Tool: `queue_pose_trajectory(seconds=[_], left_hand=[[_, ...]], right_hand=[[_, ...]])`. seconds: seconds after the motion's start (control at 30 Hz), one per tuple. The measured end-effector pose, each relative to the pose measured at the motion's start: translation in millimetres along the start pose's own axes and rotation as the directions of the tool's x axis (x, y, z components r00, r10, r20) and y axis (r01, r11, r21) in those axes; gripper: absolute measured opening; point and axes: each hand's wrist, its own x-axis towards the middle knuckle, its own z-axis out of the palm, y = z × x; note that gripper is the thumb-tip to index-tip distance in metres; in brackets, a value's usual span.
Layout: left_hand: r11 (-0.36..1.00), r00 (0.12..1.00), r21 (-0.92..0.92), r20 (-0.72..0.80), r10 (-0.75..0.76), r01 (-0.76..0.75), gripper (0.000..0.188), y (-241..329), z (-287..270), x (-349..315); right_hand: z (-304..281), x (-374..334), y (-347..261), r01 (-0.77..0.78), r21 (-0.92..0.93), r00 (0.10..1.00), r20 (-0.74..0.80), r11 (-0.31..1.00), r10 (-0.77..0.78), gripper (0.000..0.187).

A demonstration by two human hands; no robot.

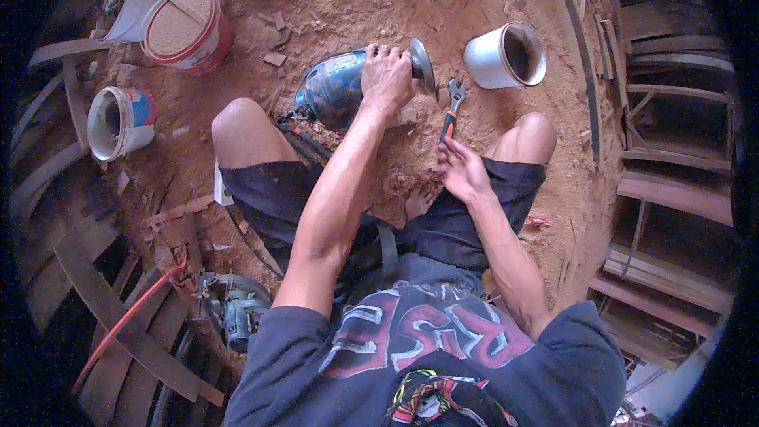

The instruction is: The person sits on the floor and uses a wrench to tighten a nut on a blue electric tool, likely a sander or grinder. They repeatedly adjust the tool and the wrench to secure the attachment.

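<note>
Power tool point(332, 88), blue, barrel-shaped, looks heavy; our left hand point(387, 75) aptly grasps its neck. Our right hand point(465, 170) meets the orange-handled steel wrench point(451, 109), grip unclear.

Four buckets point(482, 61) point(217, 43) point(141, 134) point(134, 13), two power tools point(330, 88) point(241, 312), one wrench point(451, 112)

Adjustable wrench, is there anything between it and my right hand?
Nothing visible between your right hand and the adjustable wrench; the hand's fingers are at the end of its handle, though whether they grip it is unclear.
</note>
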Motion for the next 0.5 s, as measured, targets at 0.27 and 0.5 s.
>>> queue_pose_trajectory(seconds=[0.27, 0.5], left_hand=[[0.997, 0.997, -0.079, -0.073, -0.019, 0.013, 0.039, -6, 6, 0], [0.992, 0.996, -0.128, -0.093, -0.003, -0.009, 0.036, -6, 6, 1]], right_hand=[[13, -156, 19, 0.011, -0.195, 0.918, 0.390, 0.981, 0.067, 0.056], [75, -145, -40, 0.249, -0.299, 0.727, 0.686, 0.921, 0.026, 0.057]])
